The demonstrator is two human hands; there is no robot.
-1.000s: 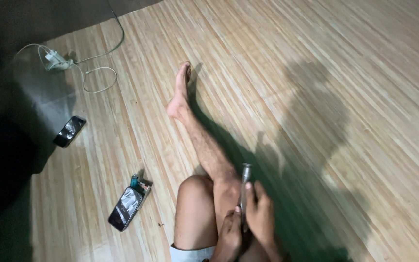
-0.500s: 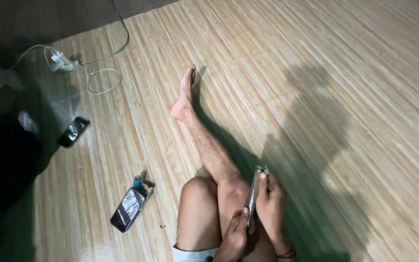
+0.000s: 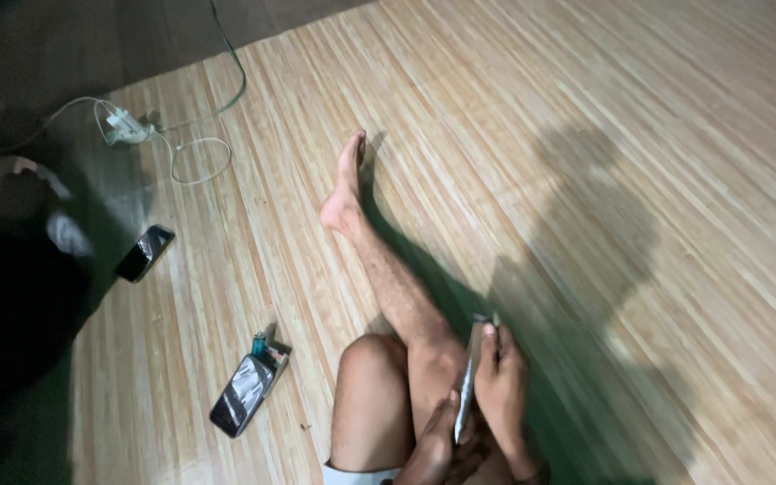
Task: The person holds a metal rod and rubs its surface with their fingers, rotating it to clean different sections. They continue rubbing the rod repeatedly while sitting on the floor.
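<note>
We are holding a thin phone (image 3: 469,382) edge-on above our lap, just beside the outstretched leg (image 3: 388,278). Our right hand (image 3: 500,386) is closing its grip around the upper part, while our left hand (image 3: 433,445) is pinching the lower edge. On the wooden floor (image 3: 586,135) to our left are lying another phone (image 3: 242,407), a small lighter (image 3: 260,342), a third phone (image 3: 145,253) and a white charger (image 3: 123,126).

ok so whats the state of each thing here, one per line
thin phone: held edge-on in both hands over the lap
right hand: gripping the thin phone
left hand: holding its lower end
phone by the knee: flat on the floor
far phone: flat on the floor
lighter: lying down
white charger cable: loosely coiled
</note>
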